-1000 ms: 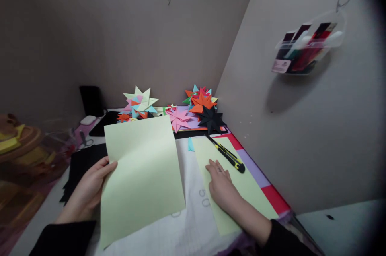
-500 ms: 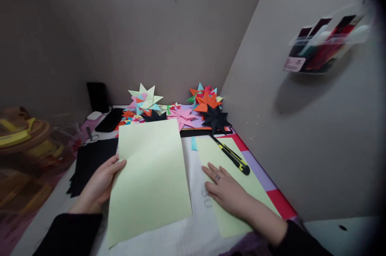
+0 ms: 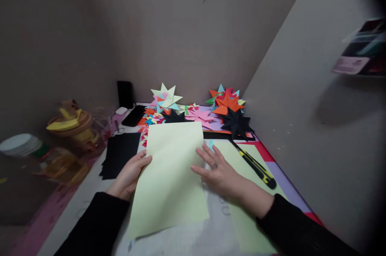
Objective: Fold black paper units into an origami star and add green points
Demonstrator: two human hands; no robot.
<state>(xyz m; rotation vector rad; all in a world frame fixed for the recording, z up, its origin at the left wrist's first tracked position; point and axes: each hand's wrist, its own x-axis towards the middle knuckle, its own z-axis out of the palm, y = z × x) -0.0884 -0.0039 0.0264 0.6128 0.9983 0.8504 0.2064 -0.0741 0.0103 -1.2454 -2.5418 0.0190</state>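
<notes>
My left hand grips the left edge of a pale green sheet of paper, which lies slanted over the white mat. My right hand is spread flat with its fingertips on the sheet's right edge. A second pale green sheet lies under my right forearm, to the right. A black and yellow utility knife rests on that second sheet, just right of my right hand.
Folded paper stars in several colours are piled at the back against the wall. Black paper sheets lie to the left. A jar with a wooden lid, white plates, a phone and scissors stand on the left. Partition walls close the back and right.
My right hand left the second green sheet and moved left onto the right edge of the sheet held by my left hand. The view has swung to the left.
</notes>
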